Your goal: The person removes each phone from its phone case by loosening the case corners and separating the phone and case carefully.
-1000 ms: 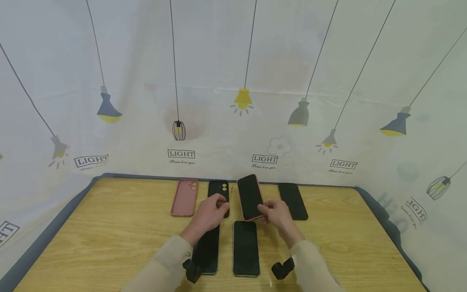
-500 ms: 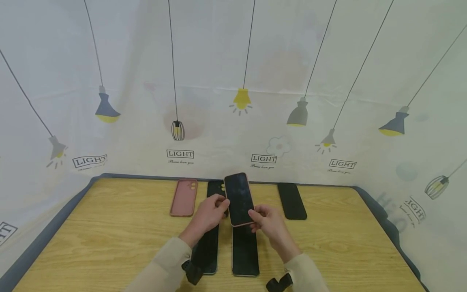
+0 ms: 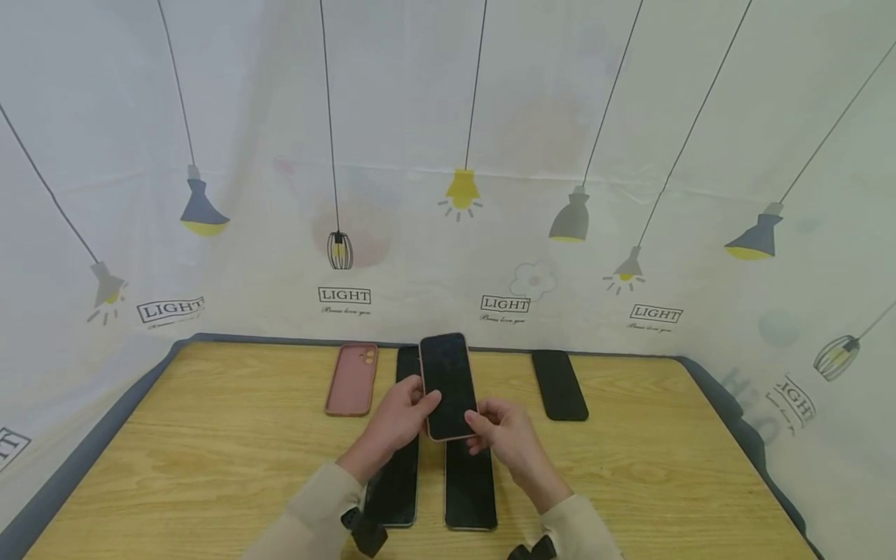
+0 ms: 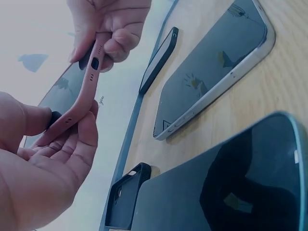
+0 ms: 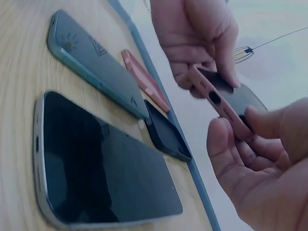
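Fingers (image 4: 87, 137) of both hands pinched one pink-cased phone (image 3: 448, 365): left hand (image 3: 395, 420) at its left edge, right hand (image 3: 509, 435) at its lower right corner. Teal-edged phone (image 5: 91, 62) and silver-edged phone (image 5: 96, 163) lay below the fingers, empty pink case (image 3: 351, 381) left of them. Step looked like seating or fit-checking; next move probably called for even edge pressure.

Room at both sides, crowded middle.
Broad wood flanks the pink case (image 3: 351, 381) and flat black item (image 3: 560, 386) on the table (image 3: 665, 459); a narrow strip parts the green-rimmed phone (image 3: 392, 498) from the silver-rimmed phone (image 3: 470, 498), with left hand (image 3: 395, 420), right hand (image 3: 511, 435) and pink-cased phone (image 3: 449, 373) blocking above; printed cloth (image 3: 392, 93) bars the back.
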A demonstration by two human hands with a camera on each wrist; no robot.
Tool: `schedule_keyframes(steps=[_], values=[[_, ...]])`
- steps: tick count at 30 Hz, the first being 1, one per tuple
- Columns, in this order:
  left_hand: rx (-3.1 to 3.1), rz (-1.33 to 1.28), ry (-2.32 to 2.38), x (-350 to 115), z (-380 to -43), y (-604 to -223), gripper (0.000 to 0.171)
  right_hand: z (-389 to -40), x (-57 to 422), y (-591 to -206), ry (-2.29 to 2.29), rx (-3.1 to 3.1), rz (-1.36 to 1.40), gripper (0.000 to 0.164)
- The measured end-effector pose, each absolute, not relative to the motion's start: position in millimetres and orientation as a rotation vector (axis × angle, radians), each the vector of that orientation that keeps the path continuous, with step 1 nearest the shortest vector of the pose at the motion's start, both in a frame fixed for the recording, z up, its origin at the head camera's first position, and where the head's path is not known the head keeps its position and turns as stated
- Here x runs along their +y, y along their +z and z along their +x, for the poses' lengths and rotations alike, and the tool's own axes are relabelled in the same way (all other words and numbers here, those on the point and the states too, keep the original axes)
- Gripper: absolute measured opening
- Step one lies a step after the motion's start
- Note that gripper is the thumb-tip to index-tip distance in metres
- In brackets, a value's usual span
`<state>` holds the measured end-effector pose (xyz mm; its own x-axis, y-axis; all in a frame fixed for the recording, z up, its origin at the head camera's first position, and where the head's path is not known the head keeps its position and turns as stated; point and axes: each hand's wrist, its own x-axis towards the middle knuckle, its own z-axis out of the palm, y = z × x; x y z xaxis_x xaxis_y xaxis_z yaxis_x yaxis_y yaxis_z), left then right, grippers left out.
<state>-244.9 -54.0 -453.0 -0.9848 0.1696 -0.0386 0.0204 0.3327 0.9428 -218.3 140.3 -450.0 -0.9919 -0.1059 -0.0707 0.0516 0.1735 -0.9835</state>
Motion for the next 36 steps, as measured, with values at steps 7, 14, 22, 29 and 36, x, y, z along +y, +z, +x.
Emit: schedule_keyframes(steps=[7, 14, 22, 29, 36], values=[[2.464, 0.243, 1.767, -57, -241, -453, 0.018, -225, 151, -449, -1.764, 2.414, -0.217, 0.024], [2.445, 0.336, 1.729, -59, -233, -451, 0.014, -246, 158, -439, -1.808, 2.499, -0.147, 0.027], [2.454, 0.494, 1.722, -59, -230, -454, 0.01, -260, 164, -420, -1.808, 2.535, -0.186, 0.027], [2.496, 0.518, 1.678, -59, -228, -453, 0.011, -262, 168, -413, -1.755, 2.531, -0.273, 0.024], [2.522, 0.488, 1.635, -60, -228, -451, 0.01, -264, 170, -407, -1.703, 2.515, -0.351, 0.023]])
